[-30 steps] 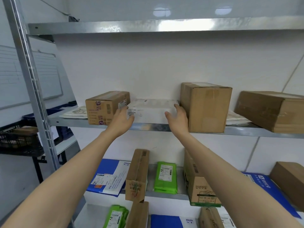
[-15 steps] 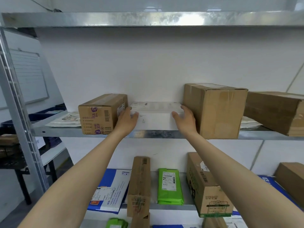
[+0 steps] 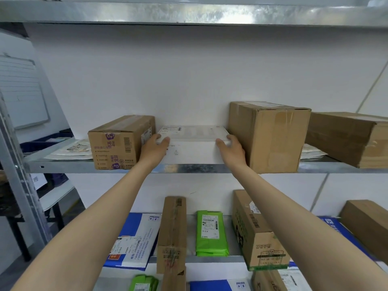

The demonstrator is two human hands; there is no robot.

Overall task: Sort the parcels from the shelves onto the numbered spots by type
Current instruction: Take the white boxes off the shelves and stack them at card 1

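Two hands, one white box [image 3: 193, 153].
My left hand [image 3: 154, 151] and right hand [image 3: 232, 150] grip its ends, thumbs curled over; it sits on the shelf [image 3: 199, 168] at 12 o'clock, three brown cartons [image 3: 268, 137] flanking.

I am making out no legible words. Barcodes are showing on the left carton [image 3: 117, 143] and on the white box [image 3: 193, 152], on its top label.

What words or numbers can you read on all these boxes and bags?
"理", as far as I can tell: on the paper sign left of the shelves.
Small brown box: purple print and barcode, too blurred.
White box: label too small.
Green bag: label too small.
Blue envelope: print too blurred.
Box with green print: too blurred.
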